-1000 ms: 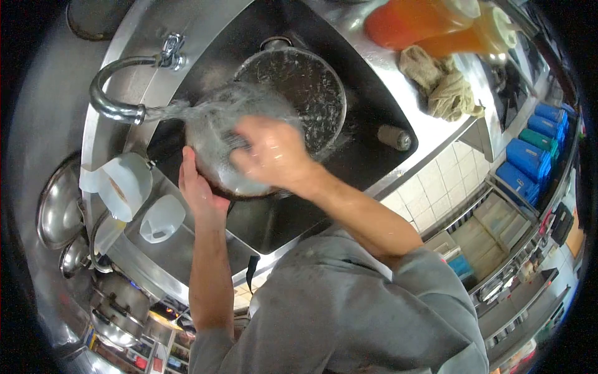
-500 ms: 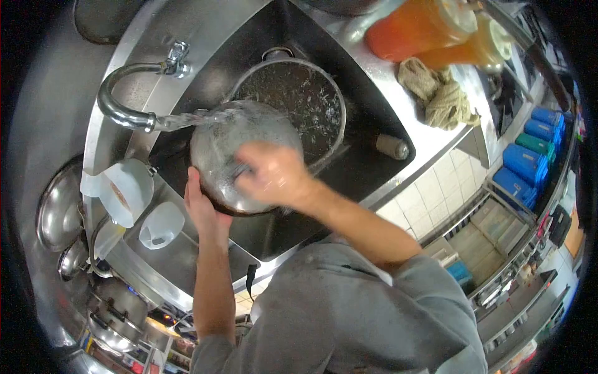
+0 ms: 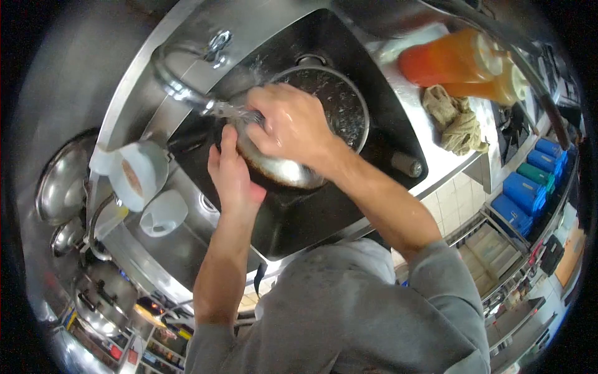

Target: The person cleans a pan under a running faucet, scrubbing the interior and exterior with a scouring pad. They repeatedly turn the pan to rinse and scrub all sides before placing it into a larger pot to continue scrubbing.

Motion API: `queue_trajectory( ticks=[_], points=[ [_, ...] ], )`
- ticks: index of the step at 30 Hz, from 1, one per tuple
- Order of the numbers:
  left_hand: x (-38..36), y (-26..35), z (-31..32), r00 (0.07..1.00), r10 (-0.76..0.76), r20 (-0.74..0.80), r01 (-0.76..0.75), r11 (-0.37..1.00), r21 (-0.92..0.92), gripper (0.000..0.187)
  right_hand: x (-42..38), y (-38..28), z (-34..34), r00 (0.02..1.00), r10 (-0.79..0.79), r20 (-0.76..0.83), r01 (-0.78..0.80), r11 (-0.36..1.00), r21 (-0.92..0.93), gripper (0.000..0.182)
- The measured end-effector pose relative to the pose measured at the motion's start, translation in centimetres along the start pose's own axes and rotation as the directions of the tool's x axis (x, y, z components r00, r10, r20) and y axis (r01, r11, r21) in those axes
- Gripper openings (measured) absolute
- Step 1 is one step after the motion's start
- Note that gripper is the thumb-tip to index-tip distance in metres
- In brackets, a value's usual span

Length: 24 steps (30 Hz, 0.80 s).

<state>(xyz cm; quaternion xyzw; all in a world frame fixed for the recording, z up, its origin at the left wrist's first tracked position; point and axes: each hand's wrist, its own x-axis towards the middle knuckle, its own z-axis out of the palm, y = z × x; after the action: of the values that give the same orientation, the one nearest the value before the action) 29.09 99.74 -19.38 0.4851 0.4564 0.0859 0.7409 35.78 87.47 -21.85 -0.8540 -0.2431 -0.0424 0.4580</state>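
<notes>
Over the sink, my left hand grips the near-left edge of a round metal vessel, which is tilted and dark along its rim. My right hand is pressed on its upper surface, fingers curled round something greyish that I cannot make out. Water runs from the curved tap onto the vessel beside my right fingertips. Behind my right hand, a large round pot holding rippling water stands in the dark sink.
White plastic containers lie left of the sink. On the right counter are bottles of orange liquid and a crumpled cloth. A small cylindrical object lies in the sink's right corner. Blue bins stand farther right.
The view has shifted, and the sink and tap appear farther right. The vessel is tilted more. My right hand has moved up it, nearer the tap's stream.
</notes>
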Motion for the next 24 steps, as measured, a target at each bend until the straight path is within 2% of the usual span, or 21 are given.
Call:
queue_trajectory(
  ticks=[2,3,4,5,6,7,8,10,11,12,14,16,17,18,20,22,23,24],
  points=[
    [1.5,0.7,-0.6,0.999,-0.018,0.032,0.017,0.999,0.042,0.033,0.9,-1.2,1.1,0.997,-0.056,0.056,0.057,0.998,-0.001,0.025],
    [2.6,1.4,-0.7,0.994,-0.064,0.094,0.058,0.996,0.070,0.032,-0.8,-1.8,0.8,0.998,-0.050,0.044,0.048,0.998,0.039,0.025],
    [3.4,1.3,-0.9,0.992,-0.084,0.089,0.078,0.995,0.064,0.032,-3.0,-2.4,0.1,0.999,-0.011,0.037,0.008,0.997,0.076,0.025],
    [4.3,1.1,-1.3,0.983,-0.058,0.173,0.039,0.993,0.113,0.031,-4.0,-3.0,-0.8,0.990,0.025,0.138,-0.032,0.998,0.048,0.024],
    [5.1,0.9,-1.2,0.964,-0.015,0.267,-0.023,0.990,0.142,0.031,-3.8,-3.0,-1.0,0.990,0.015,0.141,-0.020,0.999,0.036,0.024],
    [5.5,0.4,-1.6,0.978,-0.042,0.205,0.002,0.981,0.194,0.047,-3.5,-3.0,-1.1,0.985,0.003,0.171,-0.008,1.000,0.024,0.024],
    [4.9,1.0,-2.1,0.978,-0.040,0.203,0.001,0.982,0.190,0.047,-3.2,-3.1,-0.9,0.980,-0.006,0.201,0.002,1.000,0.021,0.024],
    [2.9,2.1,-3.4,0.988,-0.087,0.130,0.048,0.959,0.280,0.069,-1.3,-3.0,1.1,0.976,-0.053,0.210,0.042,0.997,0.058,0.023],
    [3.1,1.7,-5.6,0.970,-0.142,0.198,0.095,0.968,0.230,0.087,-0.2,-3.1,2.7,0.970,-0.029,0.241,0.022,0.999,0.030,0.022],
    [3.2,0.9,-7.6,0.973,-0.145,0.178,0.103,0.969,0.225,0.087,1.1,-2.7,4.4,0.962,-0.006,0.272,0.008,1.000,-0.006,0.021],
    [2.6,-1.0,-11.2,0.985,-0.168,-0.043,0.172,0.974,0.148,0.069,0.9,3.8,13.1,0.950,-0.044,0.309,0.024,0.997,0.070,0.029],
    [1.4,-2.0,-13.9,0.976,-0.196,-0.094,0.209,0.965,0.157,0.064,1.1,6.6,14.6,0.900,0.219,0.378,-0.324,0.914,0.243,0.032],
    [1.5,-2.4,-15.0,0.969,-0.213,-0.123,0.232,0.958,0.171,0.060,1.8,5.6,13.3,0.852,0.278,0.444,-0.385,0.907,0.172,0.035],
    [1.6,-3.9,-16.0,0.989,-0.149,-0.009,0.149,0.981,0.127,0.053,2.8,4.0,11.8,0.815,0.310,0.489,-0.344,0.939,-0.020,0.037],
    [1.3,-4.4,-14.2,0.988,-0.143,-0.054,0.148,0.981,0.122,0.047,2.9,2.6,11.1,0.755,0.386,0.529,-0.408,0.910,-0.081,0.035],
    [2.9,-6.6,-14.9,0.990,-0.124,-0.063,0.132,0.981,0.144,0.065,1.5,1.2,11.6,0.847,0.292,0.445,-0.269,0.956,-0.114,0.031],
    [2.6,-6.5,-14.2,0.993,-0.109,-0.040,0.112,0.989,0.092,0.048,0.8,-1.1,11.3,0.870,0.178,0.459,-0.159,0.984,-0.079,0.030],
    [2.9,-7.6,-14.6,0.993,-0.087,-0.082,0.092,0.994,0.052,0.040,0.1,-3.3,11.0,0.880,0.063,0.471,-0.048,0.998,-0.043,0.028]
  ],
)
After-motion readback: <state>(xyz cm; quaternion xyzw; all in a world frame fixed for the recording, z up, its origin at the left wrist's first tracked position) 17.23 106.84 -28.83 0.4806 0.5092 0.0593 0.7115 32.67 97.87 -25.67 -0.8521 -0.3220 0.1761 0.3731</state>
